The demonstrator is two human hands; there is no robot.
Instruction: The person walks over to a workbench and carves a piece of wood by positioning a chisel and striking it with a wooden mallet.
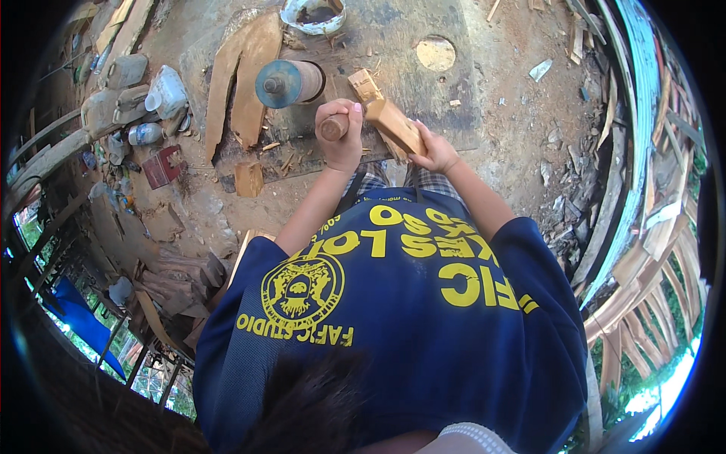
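Note:
My left hand [342, 144] is closed round a round wooden handle [331, 128] whose blunt end faces up; the rest of that tool is hidden. My right hand [436, 149] grips the near end of a squared wooden block [395, 125], fingers along its side. The block slants up and left toward my left hand. Beneath it lies another light wooden piece [364, 83], resting on a worn board [378, 57] on the ground. Just beyond my left hand is a cylinder with a blue disc end [276, 84] and a central stub.
Two curved planks [257, 72] lie left of the cylinder, and a small wood block [248, 179] sits nearer. A white tub [314, 17] stands at the far side. Containers, a white jug [166, 92] and a red box [162, 167] crowd the left. Wood chips litter the ground.

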